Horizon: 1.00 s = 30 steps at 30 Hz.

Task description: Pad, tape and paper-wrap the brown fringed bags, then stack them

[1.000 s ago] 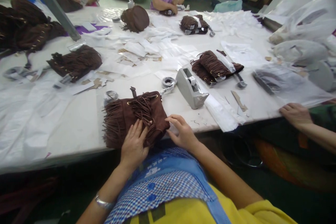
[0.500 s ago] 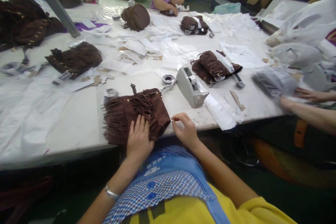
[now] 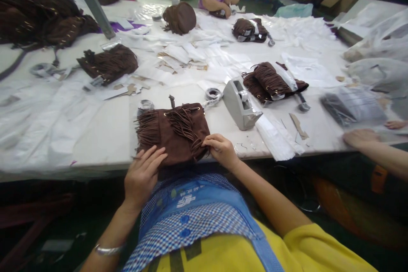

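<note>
A dark brown fringed bag lies flat at the table's near edge, its fringe spread to the left and another bunch of strands hanging across its middle. My left hand rests with fingers stretched out over the bag's lower left corner. At the bag's right edge, my right hand pinches the ends of some fringe strands between thumb and fingers. Just beyond the bag are a roll of tape and a grey tape dispenser.
More brown fringed bags, such as one wrapped with white paper, lie across the white table. Paper strips lie right of the dispenser. At right, a co-worker's hand is by a plastic-wrapped bundle. A metal post stands at left.
My left hand has slid from the bag's middle to its lower left corner. My right hand, earlier just off the bag's right edge, now grips fringe strands there. The view has shifted slightly.
</note>
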Motion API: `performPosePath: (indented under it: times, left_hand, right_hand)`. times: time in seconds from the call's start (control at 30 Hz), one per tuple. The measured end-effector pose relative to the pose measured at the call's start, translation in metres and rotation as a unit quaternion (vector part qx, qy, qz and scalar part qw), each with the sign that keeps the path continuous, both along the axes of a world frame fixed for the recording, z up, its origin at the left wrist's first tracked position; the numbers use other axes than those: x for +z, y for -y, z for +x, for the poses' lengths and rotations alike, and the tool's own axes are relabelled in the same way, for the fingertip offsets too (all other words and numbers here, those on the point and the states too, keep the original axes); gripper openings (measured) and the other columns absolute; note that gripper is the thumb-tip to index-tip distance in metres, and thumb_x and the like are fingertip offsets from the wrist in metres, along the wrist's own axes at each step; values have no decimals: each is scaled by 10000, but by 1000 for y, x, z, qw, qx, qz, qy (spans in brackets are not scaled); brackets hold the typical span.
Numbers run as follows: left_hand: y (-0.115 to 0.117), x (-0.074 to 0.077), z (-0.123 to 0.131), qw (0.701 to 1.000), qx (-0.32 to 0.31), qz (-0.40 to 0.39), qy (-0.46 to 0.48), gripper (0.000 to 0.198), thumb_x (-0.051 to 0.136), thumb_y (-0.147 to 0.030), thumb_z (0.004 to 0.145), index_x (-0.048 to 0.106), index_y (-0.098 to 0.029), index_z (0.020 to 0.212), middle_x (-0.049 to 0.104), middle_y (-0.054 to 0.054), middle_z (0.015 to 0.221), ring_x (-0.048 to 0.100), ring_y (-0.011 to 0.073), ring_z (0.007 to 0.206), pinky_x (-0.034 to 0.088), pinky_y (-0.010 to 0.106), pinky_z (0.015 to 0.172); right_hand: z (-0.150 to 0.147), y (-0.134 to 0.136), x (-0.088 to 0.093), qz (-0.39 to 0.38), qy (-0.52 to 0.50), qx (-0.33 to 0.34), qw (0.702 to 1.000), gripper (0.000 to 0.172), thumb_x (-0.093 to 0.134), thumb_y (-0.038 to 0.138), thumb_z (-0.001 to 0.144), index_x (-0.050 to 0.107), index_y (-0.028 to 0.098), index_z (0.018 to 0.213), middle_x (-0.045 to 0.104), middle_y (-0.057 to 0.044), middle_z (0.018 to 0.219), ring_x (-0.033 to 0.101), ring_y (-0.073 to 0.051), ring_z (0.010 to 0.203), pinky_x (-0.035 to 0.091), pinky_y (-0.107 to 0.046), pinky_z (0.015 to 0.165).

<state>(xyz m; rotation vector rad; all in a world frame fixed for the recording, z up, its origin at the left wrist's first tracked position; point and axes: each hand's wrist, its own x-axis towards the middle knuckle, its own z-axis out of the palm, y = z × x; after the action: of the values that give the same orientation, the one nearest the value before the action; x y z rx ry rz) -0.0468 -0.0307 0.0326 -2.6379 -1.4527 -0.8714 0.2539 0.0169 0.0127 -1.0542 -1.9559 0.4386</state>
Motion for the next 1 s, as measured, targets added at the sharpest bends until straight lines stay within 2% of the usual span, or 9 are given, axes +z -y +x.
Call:
performPosePath:
  times: [0.13,0.2,0.37,0.47,0.53,0.67,0.77,0.87,1.0]
  left_hand:
    - [13,11,5,998,55,20,-36,409,544,-127,881,614,-236,1269,615,61,1363,478,285,1354,287,563,1165]
    - [13,16,16,997,48,36,-48,402,594,-175,886,606,-229,1284,613,63,1365,497,286,1338,265,566,1175]
    - [-2,12,27,995,-46,47,-77,343,498,-123,949,647,-219,1243,698,44,1240,659,214,1125,449,409,1055]
    - [-8,7,29,995,-31,54,-79,314,494,-125,948,694,-224,1170,726,39,1182,683,208,1046,500,370,958]
    - [-10,6,33,996,-13,41,-73,308,493,-122,939,711,-222,1133,732,41,1167,684,209,1028,511,360,918]
    - [-23,14,36,998,7,-45,-47,290,532,-128,884,734,-233,1062,741,24,1138,681,210,1014,520,331,868]
    - [-47,34,29,986,25,-163,4,217,606,-251,849,754,-262,1007,772,-1,1013,703,197,917,518,284,813]
    - [-74,57,21,965,18,-251,70,267,644,-394,818,762,-220,981,775,17,930,696,202,855,502,272,776]
    - [-96,66,16,939,-8,-328,107,304,683,-431,770,764,-180,923,750,21,809,659,188,749,483,258,680]
  right_hand:
    - [0,4,-3,0,10,6,1000,332,506,25,844,722,248,964,691,-38,971,646,-167,950,558,-323,860]
    - [0,1,-3,-6,3,10,1000,343,508,11,826,717,247,962,687,-34,977,646,-167,956,552,-322,872]
    - [4,-2,8,19,28,23,999,332,528,17,837,712,245,993,688,-39,982,641,-174,946,551,-324,859]
    - [4,17,15,92,88,0,992,351,566,77,883,685,280,1144,698,-52,1076,627,-205,1014,521,-390,929]
    - [0,35,12,138,118,30,983,354,590,112,901,671,309,1184,710,-36,1093,635,-205,1017,512,-402,947]
    - [-19,52,-8,163,173,113,965,341,536,126,956,639,244,1258,706,-54,1176,634,-211,1093,520,-398,984]
    - [-35,48,-22,164,187,99,963,386,493,105,971,579,172,1341,654,-90,1297,584,-229,1218,488,-414,1062]
    - [-45,49,-24,162,192,82,964,445,487,98,966,516,156,1406,588,-104,1387,493,-238,1339,421,-452,1136]
    - [-46,69,-21,145,224,89,960,498,510,184,974,435,116,1461,484,-123,1481,342,-258,1443,330,-488,1193]
